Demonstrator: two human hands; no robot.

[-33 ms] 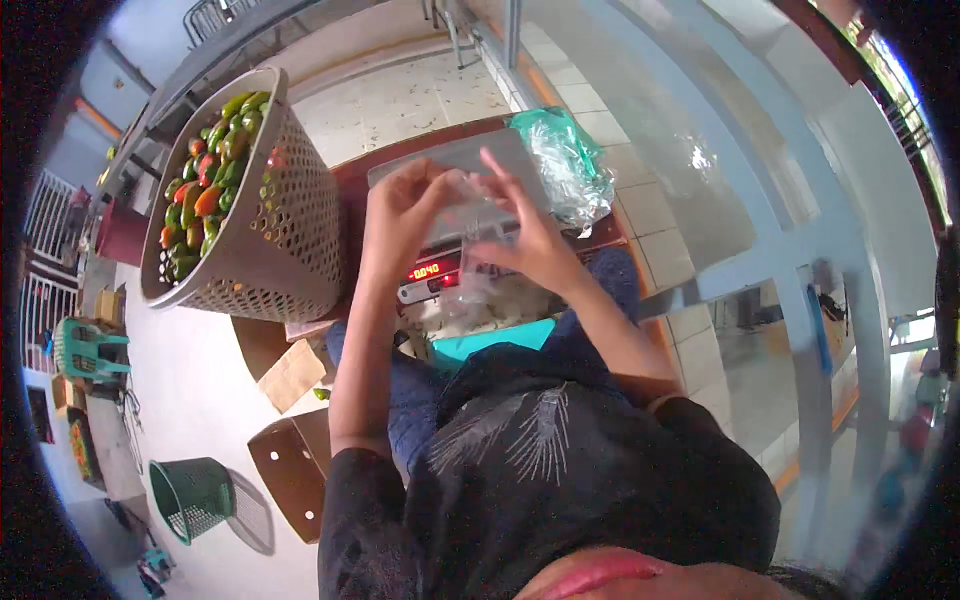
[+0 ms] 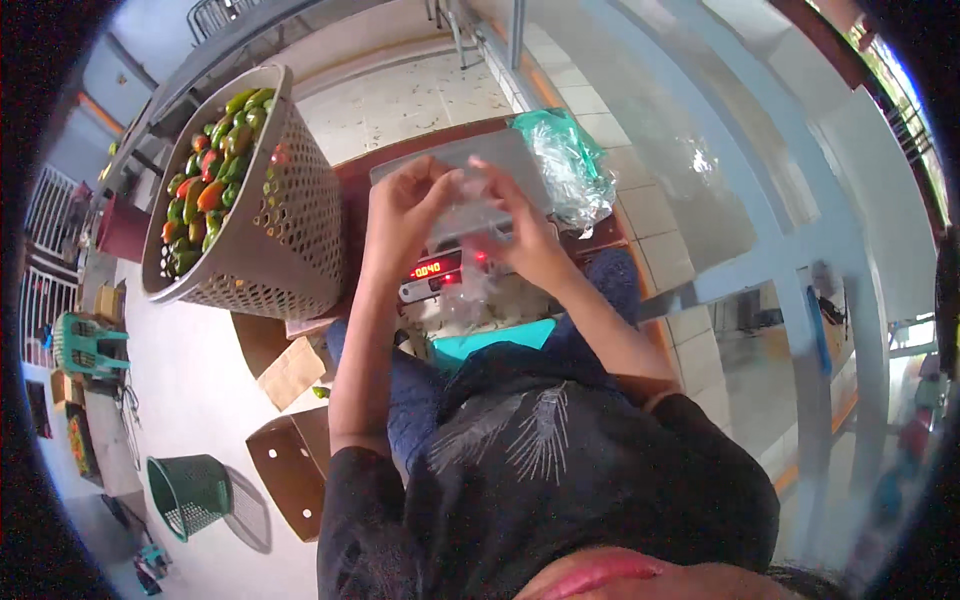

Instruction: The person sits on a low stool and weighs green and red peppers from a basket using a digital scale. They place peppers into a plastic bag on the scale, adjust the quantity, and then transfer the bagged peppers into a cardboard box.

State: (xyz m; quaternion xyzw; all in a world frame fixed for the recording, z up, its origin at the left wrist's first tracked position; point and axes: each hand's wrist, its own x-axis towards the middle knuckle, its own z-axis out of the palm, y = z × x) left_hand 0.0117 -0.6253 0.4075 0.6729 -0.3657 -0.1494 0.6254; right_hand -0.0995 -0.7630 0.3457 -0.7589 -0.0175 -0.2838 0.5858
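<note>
Head view: clear plastic bag pinched by left hand and right hand, held over scale; pepper basket beside.

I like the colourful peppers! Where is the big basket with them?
In the head view, the perforated basket of green and red peppers sits tilted at upper left, to the left of the left hand and the scale.
</note>
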